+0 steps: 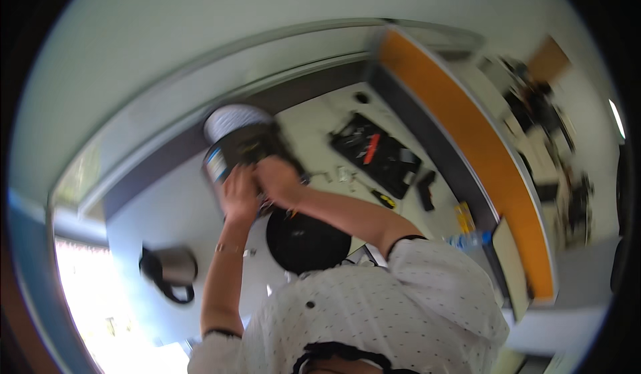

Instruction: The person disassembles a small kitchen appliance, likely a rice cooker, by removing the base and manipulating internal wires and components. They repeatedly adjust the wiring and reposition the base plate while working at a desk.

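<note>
A dark, drum-shaped appliance (250, 143) with a pale patterned end and a blue-and-white label lies on the desk, smeared by motion. My left hand (239, 194) rests against its near side, fingers bent in towards the other hand. Right beside it, my right hand (280, 180) is closed, its fingertips hidden against the dark surface. What the fingers of either hand grip is too small and blurred to make out. Some thin coloured strands, perhaps wires (266, 204), show just below the hands. Close to my body lies a round black lid-like disc (308, 242).
A steel kettle (175, 267) with a black handle stands at the left. To the right are an open black tool case (377, 153), a yellow-and-black screwdriver (384, 199), a dark pistol-shaped tool (426, 190) and a plastic bottle (467, 240). An orange-topped partition (467, 133) borders the desk.
</note>
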Available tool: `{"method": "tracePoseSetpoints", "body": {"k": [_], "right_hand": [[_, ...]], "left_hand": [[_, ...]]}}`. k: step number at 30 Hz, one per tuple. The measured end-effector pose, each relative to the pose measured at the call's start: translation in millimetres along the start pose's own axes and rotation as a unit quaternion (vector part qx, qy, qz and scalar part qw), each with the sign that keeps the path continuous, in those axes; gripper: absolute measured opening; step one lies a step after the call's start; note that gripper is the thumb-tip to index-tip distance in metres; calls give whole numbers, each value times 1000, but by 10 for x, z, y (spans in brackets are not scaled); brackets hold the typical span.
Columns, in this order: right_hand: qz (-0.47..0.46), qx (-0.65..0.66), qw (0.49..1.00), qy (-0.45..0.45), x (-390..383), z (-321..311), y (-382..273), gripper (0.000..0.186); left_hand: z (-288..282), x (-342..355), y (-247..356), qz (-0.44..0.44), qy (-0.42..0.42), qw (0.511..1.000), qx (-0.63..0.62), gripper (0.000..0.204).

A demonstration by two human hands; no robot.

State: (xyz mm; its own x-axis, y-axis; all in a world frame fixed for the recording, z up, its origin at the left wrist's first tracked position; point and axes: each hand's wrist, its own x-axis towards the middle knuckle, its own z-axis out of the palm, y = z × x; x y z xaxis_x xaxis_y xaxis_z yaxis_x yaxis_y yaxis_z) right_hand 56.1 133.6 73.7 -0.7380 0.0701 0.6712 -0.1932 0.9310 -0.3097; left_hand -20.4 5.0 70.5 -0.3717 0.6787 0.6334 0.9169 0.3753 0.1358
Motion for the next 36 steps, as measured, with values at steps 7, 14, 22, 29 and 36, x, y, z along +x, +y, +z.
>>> {"method": "tracePoseSetpoints", "body": {"k": [7, 14, 22, 29, 36], "right_hand": [[-82, -112, 986, 87, 15, -159, -65, 21], [-76, -134, 983, 95, -45, -131, -52, 19], [-74, -143, 983, 84, -17, -119, -115, 17], [-69, -118, 988, 71, -5, -113, -84, 17], [-59, -150, 980, 118, -23, -20, -138, 14]], "left_hand": [[-200, 77, 264, 71, 122, 988, 64, 30], [-311, -464, 667, -71, 98, 990, -68, 40], [50, -612, 583, -263, 108, 921, -266, 47], [455, -356, 155, -354, 90, 757, -541, 51], [160, -126, 269, -457, 32, 665, -589, 56]]}}
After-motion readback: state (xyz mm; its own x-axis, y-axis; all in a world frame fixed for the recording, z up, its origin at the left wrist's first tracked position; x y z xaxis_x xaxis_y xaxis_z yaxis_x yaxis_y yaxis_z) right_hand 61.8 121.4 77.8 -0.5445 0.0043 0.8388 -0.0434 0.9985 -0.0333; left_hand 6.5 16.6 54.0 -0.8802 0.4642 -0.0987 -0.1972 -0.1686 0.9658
